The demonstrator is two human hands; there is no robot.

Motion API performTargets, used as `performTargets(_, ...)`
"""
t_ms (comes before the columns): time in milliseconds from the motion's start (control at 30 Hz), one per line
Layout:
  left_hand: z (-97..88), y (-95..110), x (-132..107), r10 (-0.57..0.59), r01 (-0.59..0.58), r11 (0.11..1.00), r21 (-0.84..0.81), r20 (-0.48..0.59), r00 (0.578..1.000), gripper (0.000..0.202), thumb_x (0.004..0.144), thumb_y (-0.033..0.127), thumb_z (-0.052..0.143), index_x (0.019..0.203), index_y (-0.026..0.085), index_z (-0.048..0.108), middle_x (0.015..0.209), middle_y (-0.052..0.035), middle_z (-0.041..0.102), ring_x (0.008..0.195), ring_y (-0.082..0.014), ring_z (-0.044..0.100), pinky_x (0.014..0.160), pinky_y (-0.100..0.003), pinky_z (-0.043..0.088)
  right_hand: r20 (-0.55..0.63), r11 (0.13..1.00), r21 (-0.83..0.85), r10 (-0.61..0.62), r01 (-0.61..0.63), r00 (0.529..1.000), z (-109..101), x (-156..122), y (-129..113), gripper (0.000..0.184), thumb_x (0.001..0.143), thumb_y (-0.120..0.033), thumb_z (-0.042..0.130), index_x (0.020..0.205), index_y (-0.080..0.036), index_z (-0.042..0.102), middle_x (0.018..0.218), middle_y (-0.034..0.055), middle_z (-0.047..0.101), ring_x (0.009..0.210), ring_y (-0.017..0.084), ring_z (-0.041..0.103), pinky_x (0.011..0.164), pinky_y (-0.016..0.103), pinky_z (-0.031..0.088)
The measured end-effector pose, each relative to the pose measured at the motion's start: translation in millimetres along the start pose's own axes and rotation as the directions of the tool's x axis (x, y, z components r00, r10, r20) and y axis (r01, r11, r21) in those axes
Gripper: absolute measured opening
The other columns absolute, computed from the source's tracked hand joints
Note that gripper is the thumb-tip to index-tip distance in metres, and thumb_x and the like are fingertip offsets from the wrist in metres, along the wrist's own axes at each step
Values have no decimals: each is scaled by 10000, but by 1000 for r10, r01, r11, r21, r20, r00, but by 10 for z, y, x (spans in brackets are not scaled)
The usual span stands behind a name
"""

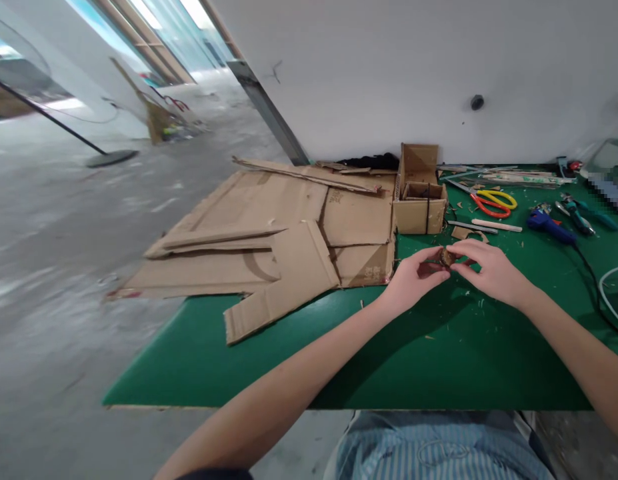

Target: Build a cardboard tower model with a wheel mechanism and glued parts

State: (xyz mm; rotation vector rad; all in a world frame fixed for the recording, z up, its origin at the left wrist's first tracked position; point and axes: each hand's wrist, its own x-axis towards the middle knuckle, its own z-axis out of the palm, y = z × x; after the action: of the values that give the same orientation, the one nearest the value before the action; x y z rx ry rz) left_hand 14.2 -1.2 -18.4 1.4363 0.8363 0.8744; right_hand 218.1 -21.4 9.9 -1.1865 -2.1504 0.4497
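A small brown roundish piece (447,257), cardboard-coloured, is pinched between my two hands above the green table. My left hand (413,275) grips it from the left with thumb and fingers. From the right, the fingertips of my right hand (491,268) close on the same piece. Its exact kind is too small to make out. Just behind my hands stands a small cardboard box (419,219) with its flap raised and a dark band down the front. Cardboard scraps (469,234) lie near that box.
Cut cardboard sheets (289,200) cover the table's left part. Scissors with red and yellow handles (493,202), a blue glue gun (553,225), pliers (576,215) and thin sticks (497,225) lie to the right. The green table (199,373) meets a white wall (389,80).
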Motion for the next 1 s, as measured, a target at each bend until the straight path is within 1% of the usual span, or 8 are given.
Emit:
performTargets(133,-4,-3,5,4,-4,1000,-15,12,1000,572,783,251,745,1311,111,575,1161,-142,721,1037,-229,707,984,-423,547,-25,999,-27,-20,19,999,9,-7,15,283,942,-266,554,1194,-232,678,1226,106,681,1064,257,678,809,408,630)
performTargets(233,-11,1,2,34,-33,999,-9,36,999,552,788,229,730,1307,129,572,1252,-144,683,1045,-217,708,975,-400,554,-29,1000,-14,-7,6,1000,13,-12,43,291,942,-283,563,1208,-238,671,1243,103,675,1063,255,677,797,399,630)
performTargets(300,-19,5,-9,54,-55,998,22,47,997,545,802,215,708,1322,146,558,1294,-141,657,1014,-201,717,946,-380,568,-33,1000,19,18,-17,999,16,-10,54,305,942,-293,564,1224,-238,665,1250,103,673,1054,250,680,795,393,628)
performTargets(367,-29,10,-24,75,-78,993,90,38,996,527,822,221,687,1326,156,552,1252,-134,671,956,-190,724,894,-363,583,-35,996,74,55,-52,998,24,-4,49,309,937,-300,569,1223,-236,667,1236,98,684,1039,244,686,805,391,624)
performTargets(467,-41,20,-44,110,-107,974,199,-5,994,464,843,257,671,1286,161,572,1110,-112,714,885,-190,722,802,-340,592,-28,977,175,130,-124,991,47,12,13,289,913,-299,594,1179,-237,690,1179,83,716,1015,241,697,801,389,618)
performTargets(567,-49,30,-50,140,-125,961,246,-43,989,418,845,278,671,1239,168,584,1053,-93,719,847,-181,717,746,-313,585,-12,949,248,202,-193,979,74,25,-27,284,891,-306,615,1152,-241,707,1143,72,737,1000,243,706,797,393,610)
performTargets(733,-62,48,-53,159,-136,953,270,-64,985,400,851,295,665,1224,177,581,1045,-82,704,800,-161,703,722,-304,578,19,922,300,252,-246,968,78,28,-46,307,877,-325,627,1155,-238,721,1127,66,748,980,237,712,829,394,600)
performTargets(1000,-53,57,-52,131,-111,967,229,-71,989,351,838,298,685,1156,176,601,1009,-76,706,802,-169,701,749,-332,584,34,927,288,243,-243,969,77,32,-42,291,879,-322,617,1142,-254,723,1144,49,747,1008,238,703,872,406,586)
